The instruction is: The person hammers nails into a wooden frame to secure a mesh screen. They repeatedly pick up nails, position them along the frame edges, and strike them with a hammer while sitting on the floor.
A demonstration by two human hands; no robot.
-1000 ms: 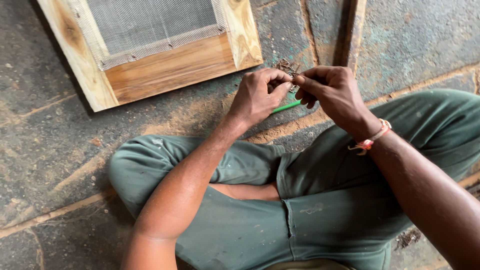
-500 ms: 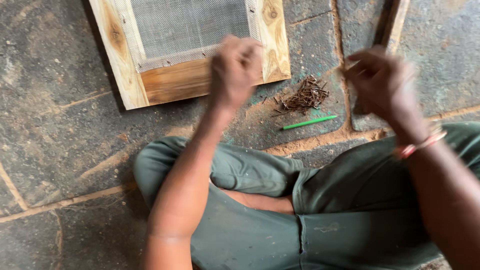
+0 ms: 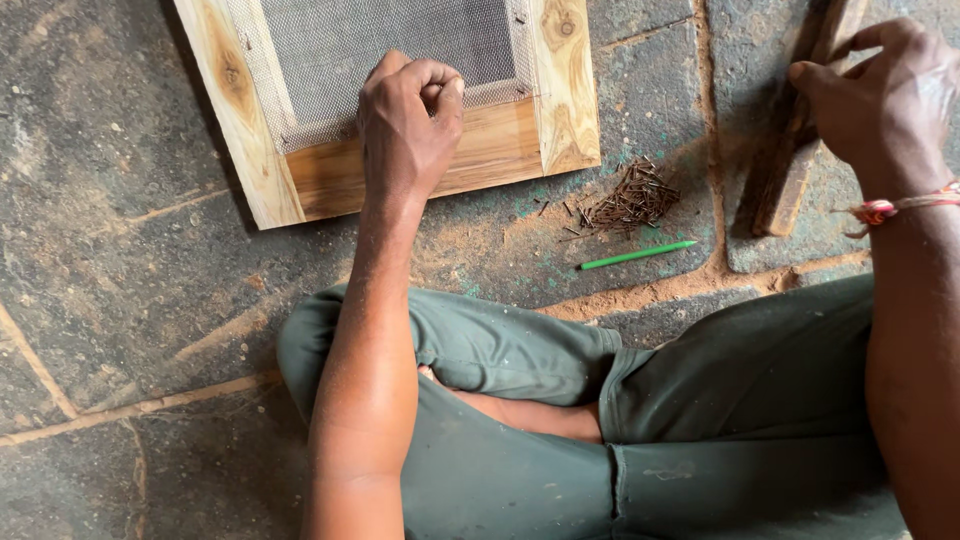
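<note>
- While the person is sitting cross-legged on the stone floor (image 3: 120, 250), the left hand (image 3: 408, 125) is resting on the lower edge of a wooden frame (image 3: 500, 150), right where the wire mesh (image 3: 380, 45) is meeting the bottom rail.
- Its fingers are curling together with thumb and forefinger pinching near the mesh edge; whether something small is sitting between them is too fine to tell.
- Off to the right, the right hand (image 3: 880, 95) is gripping the top of a dark wooden stick (image 3: 790, 150), fingers wrapping around it, while the stick is lying tilted across a stone slab.
- A red and white thread band (image 3: 890, 208) is circling the right wrist.
- Between the two hands, a small heap of dark nails (image 3: 630, 198) is lying on the floor just beside the frame's lower right corner, a few strays scattering toward the frame.
- Just below the heap, a green pencil (image 3: 638, 255) is lying flat, slightly slanted, close to the nails but apart from them.
- Nearest the camera, the person's legs in green trousers (image 3: 720, 400) are crossing over the floor.
</note>
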